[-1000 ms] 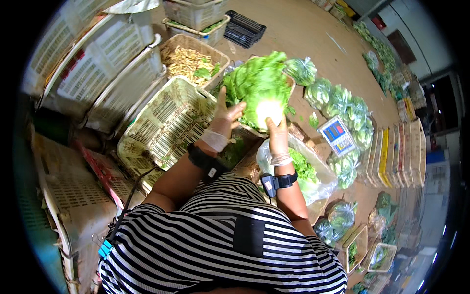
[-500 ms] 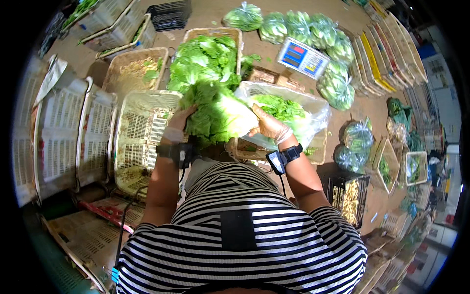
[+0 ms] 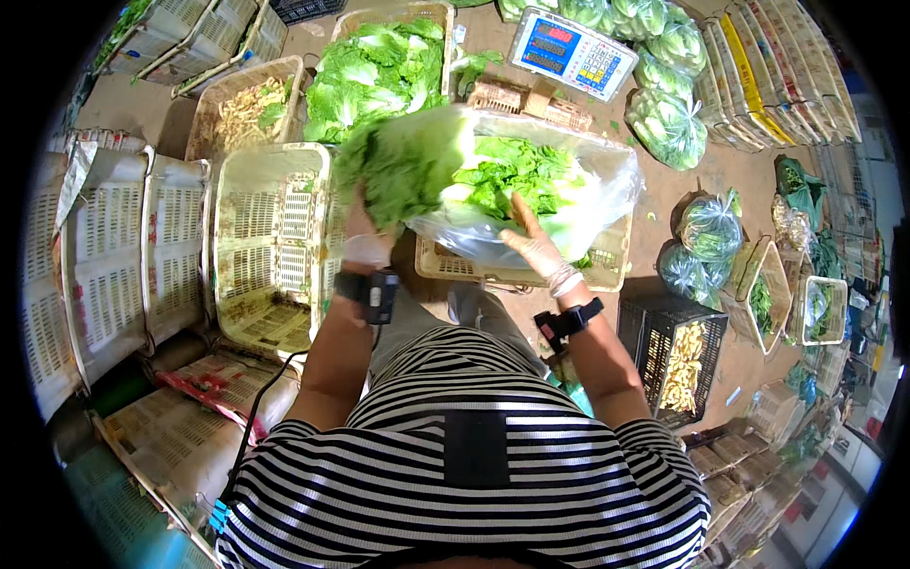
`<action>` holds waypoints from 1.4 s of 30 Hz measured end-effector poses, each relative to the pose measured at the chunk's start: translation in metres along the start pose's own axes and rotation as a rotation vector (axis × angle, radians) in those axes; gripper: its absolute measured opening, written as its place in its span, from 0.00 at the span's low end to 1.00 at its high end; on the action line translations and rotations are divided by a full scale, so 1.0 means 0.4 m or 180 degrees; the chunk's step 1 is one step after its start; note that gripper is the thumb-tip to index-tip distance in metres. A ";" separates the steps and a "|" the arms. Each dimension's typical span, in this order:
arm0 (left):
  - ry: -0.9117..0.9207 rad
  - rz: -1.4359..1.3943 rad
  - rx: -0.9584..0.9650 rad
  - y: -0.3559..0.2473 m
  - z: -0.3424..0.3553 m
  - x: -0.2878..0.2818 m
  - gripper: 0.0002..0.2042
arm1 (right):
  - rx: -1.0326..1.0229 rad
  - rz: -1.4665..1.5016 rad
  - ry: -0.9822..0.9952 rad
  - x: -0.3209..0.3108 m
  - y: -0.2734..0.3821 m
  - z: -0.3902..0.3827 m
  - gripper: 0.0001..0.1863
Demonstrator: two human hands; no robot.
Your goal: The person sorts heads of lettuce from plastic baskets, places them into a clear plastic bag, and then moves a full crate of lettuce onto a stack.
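My gloved left hand (image 3: 362,225) holds a large, motion-blurred lettuce head (image 3: 393,166) over the left part of a clear plastic bag; most of its fingers are hidden by leaves. My gloved right hand (image 3: 529,239) is open, fingers apart, at the near side of the bag (image 3: 607,190), just below the loose lettuce (image 3: 502,171) inside it. The bag lies in a beige plastic crate (image 3: 614,266). Behind and left of it stands a crate heaped with lettuce (image 3: 374,76).
An empty crate (image 3: 237,256) stands left, beside stacked crates (image 3: 104,256). A crate of roots (image 3: 246,114) is behind. A scale (image 3: 569,52) stands beyond the bag. Bagged greens (image 3: 668,128), leaning crates (image 3: 758,76) and a black crate (image 3: 668,360) are to the right.
My right hand has let go of the lettuce head and moved over the bag. The lettuce has moved leftward in my left hand. The view has turned, bringing the bag and scale further up.
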State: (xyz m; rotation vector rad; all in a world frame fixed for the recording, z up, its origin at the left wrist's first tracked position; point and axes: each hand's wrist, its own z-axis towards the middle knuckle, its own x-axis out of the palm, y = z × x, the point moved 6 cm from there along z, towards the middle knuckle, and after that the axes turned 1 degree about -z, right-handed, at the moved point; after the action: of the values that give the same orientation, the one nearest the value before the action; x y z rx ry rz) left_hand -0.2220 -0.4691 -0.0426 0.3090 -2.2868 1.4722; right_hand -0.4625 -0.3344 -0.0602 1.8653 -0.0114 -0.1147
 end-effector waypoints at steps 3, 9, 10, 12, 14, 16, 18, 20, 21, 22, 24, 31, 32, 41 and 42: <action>0.0655 0.3942 0.1214 0.013 -0.055 0.196 0.36 | -0.0138 0.2348 -0.0886 0.023 0.037 0.007 0.38; 0.1079 0.0269 0.0569 0.115 0.021 0.330 0.36 | 0.0011 0.3319 -0.2041 -0.173 0.080 0.011 0.27; 0.1633 0.2172 0.0186 0.151 0.017 0.344 0.33 | -0.0068 0.2885 -0.2172 -0.224 0.068 0.010 0.26; 0.2529 0.4876 -0.0672 0.246 -0.007 0.278 0.27 | -0.0385 0.1060 -0.1853 -0.281 0.119 0.027 0.24; 0.3487 0.5680 -0.0769 0.351 -0.044 0.202 0.20 | -0.0137 -0.0275 -0.1145 -0.260 0.163 0.076 0.30; 0.3986 0.6066 0.0276 0.397 -0.105 0.184 0.15 | -0.0234 -0.1886 -0.0544 -0.200 0.153 0.130 0.37; 0.4007 0.6133 0.0028 0.383 -0.143 0.185 0.13 | -0.0141 -0.3106 0.0384 -0.080 0.092 0.179 0.43; 0.3982 0.6191 -0.0214 0.339 -0.146 0.198 0.13 | -0.0108 -0.4195 0.1138 0.024 -0.052 0.200 0.33; 0.3743 0.6144 -0.0290 0.310 -0.133 0.206 0.12 | -0.0609 -0.4703 0.1199 0.056 -0.152 0.204 0.24; 0.3399 0.6065 -0.0444 0.294 -0.119 0.185 0.11 | -0.0615 -0.5233 0.1163 0.110 -0.182 0.188 0.25; 0.3270 0.6246 -0.0503 0.280 -0.098 0.155 0.10 | -0.1343 -0.4729 0.0878 0.182 -0.218 0.196 0.13; 0.3057 0.5147 0.0804 0.255 -0.098 0.183 0.06 | -0.0876 -0.4912 0.1012 0.190 -0.252 0.240 0.20; 0.2926 0.5174 0.0781 0.258 -0.092 0.172 0.06 | -0.0990 -0.4910 0.1077 0.207 -0.266 0.247 0.20; 0.0442 0.3392 0.0890 -0.028 -0.087 -0.223 0.22 | 0.0027 -0.3094 0.1811 0.156 -0.154 0.294 0.25; -0.0267 0.3481 0.0644 -0.008 -0.107 -0.364 0.23 | 0.0010 -0.2997 0.1572 0.158 -0.072 0.289 0.23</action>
State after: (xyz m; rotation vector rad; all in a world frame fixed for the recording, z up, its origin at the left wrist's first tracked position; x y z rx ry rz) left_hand -0.0816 -0.4361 -0.0893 -1.0089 -2.4629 2.1716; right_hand -0.4110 -0.4404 -0.1256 1.7164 1.2046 -0.2923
